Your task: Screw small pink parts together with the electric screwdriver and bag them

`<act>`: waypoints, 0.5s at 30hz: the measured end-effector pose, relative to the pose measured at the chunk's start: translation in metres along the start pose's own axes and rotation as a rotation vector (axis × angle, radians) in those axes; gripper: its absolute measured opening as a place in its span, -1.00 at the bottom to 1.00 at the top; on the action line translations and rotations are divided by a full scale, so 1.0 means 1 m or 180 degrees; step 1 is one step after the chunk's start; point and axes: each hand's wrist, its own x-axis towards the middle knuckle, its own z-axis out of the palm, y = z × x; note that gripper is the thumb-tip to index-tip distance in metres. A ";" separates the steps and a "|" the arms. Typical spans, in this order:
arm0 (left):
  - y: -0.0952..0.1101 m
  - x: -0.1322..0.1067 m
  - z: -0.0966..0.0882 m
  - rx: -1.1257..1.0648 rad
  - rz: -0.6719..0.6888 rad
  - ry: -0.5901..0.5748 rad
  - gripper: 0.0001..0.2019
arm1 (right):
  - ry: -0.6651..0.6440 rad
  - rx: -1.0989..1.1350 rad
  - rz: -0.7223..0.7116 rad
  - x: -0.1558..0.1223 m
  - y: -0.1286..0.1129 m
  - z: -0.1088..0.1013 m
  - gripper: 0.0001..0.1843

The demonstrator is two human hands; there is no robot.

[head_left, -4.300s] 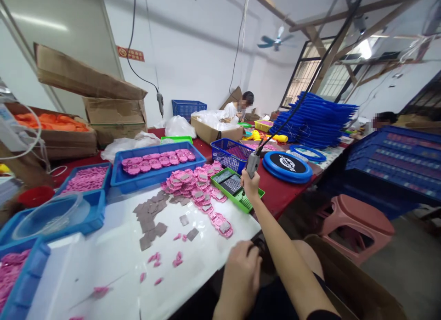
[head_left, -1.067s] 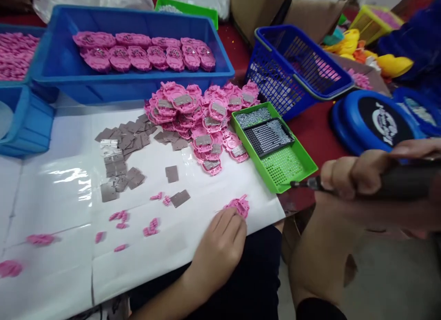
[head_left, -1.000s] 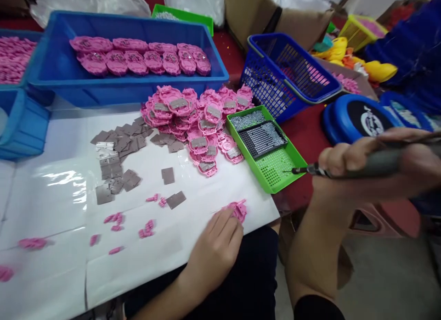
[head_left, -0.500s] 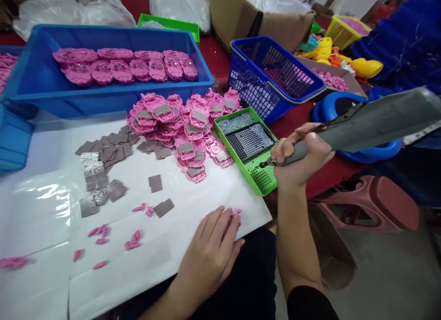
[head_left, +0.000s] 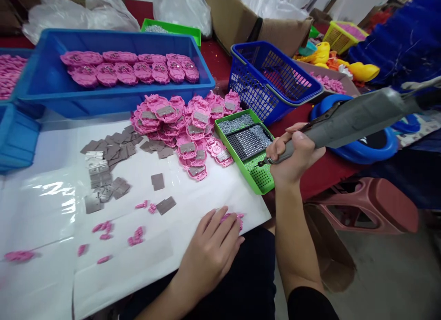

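My left hand (head_left: 211, 244) lies at the table's front edge with its fingers curled over a pink plastic part (head_left: 231, 216). Most of that part is hidden beneath the fingers. In my right hand (head_left: 295, 154) is a grey electric screwdriver (head_left: 351, 120), gripped near its front end. Its dark bit points left, over the perforated front section of a green tray (head_left: 263, 176). Small screws (head_left: 237, 122) fill the tray's back section, and more lie on a black perforated plate (head_left: 246, 142). Whether a screw sits on the bit is too small to tell.
Pink housings with metal plates (head_left: 188, 127) are heaped behind the tray. Loose grey metal plates (head_left: 112, 150) and small pink pieces (head_left: 136, 236) lie on the left. A blue bin (head_left: 113, 97) holds rows of pink housings. A blue basket (head_left: 272, 88) and a stool (head_left: 389, 205) stand right.
The view has shifted slightly. My right hand and the screwdriver have moved a little left, with the bit still over the tray. A little more of the pink part shows beneath my left fingers.
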 end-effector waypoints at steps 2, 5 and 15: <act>0.000 0.000 0.001 -0.0088 0.0007 0.0057 -0.76 | -0.0003 -0.0010 0.0022 0.000 0.001 0.000 -0.80; 0.001 0.003 0.001 -0.0379 -0.0099 0.0164 -0.80 | 0.0033 0.0002 0.0046 -0.001 0.003 0.001 -0.82; -0.001 0.002 -0.001 -0.0838 -0.0393 0.0311 -0.92 | 0.0244 0.0113 0.0055 -0.003 0.000 0.003 -0.88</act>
